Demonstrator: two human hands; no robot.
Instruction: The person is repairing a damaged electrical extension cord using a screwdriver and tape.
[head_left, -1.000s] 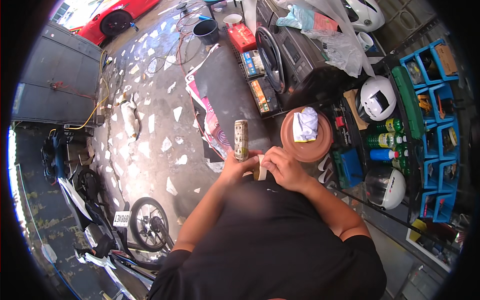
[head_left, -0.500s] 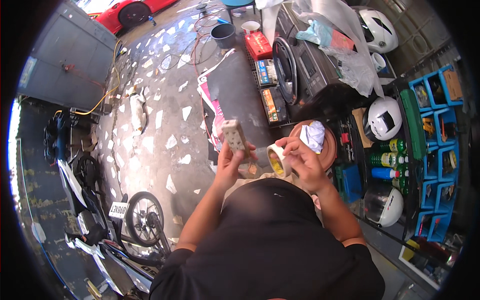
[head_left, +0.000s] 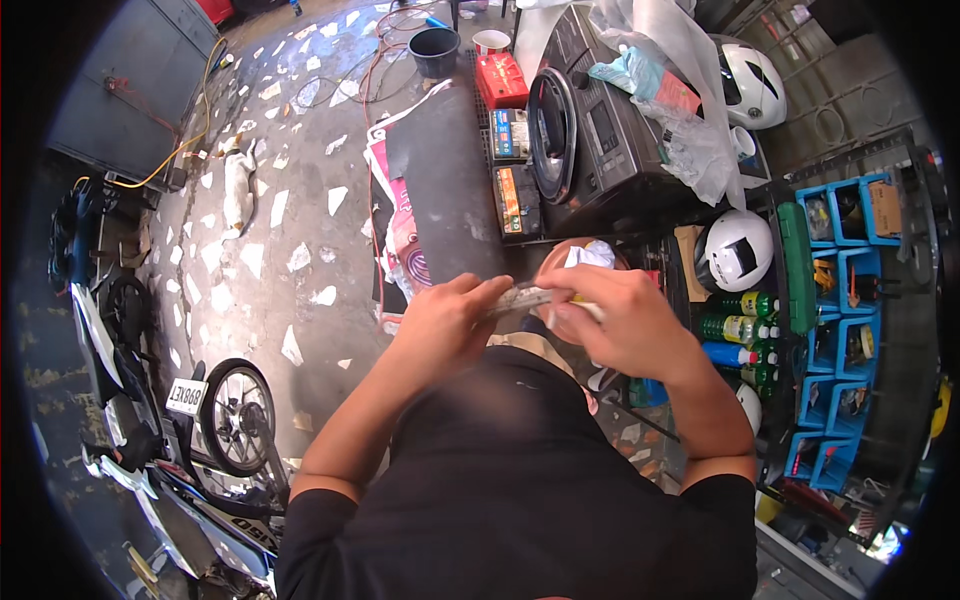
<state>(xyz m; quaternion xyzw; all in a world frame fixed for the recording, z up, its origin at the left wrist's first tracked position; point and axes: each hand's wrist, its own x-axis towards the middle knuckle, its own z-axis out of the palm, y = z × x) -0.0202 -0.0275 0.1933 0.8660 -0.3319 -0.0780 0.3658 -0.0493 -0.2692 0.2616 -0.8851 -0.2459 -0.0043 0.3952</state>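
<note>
Both hands meet in front of my chest. My left hand (head_left: 450, 318) is closed round one end of a beige power strip (head_left: 518, 298), held almost level and mostly covered by the fingers. At its other end my right hand (head_left: 632, 315) is closed on a roll of pale tape (head_left: 590, 310), tilted so that only part of its rim shows. The fingers of the right hand lie against or very near the strip; whether tape runs between the two is too blurred to tell.
Ahead lies a dark mat (head_left: 450, 190) beside boxed batteries (head_left: 516, 200) and a dark front-loading washing machine (head_left: 610, 120). To the right are helmets (head_left: 738, 250), bottles (head_left: 735, 328) and blue bins (head_left: 838, 330). Motorbikes (head_left: 150, 430) stand left; a dog (head_left: 239, 188) lies on the floor.
My hands have come together, bringing the tape roll against or close to the power strip. The strip has tipped from upright to nearly level. My view has shifted to the right.
</note>
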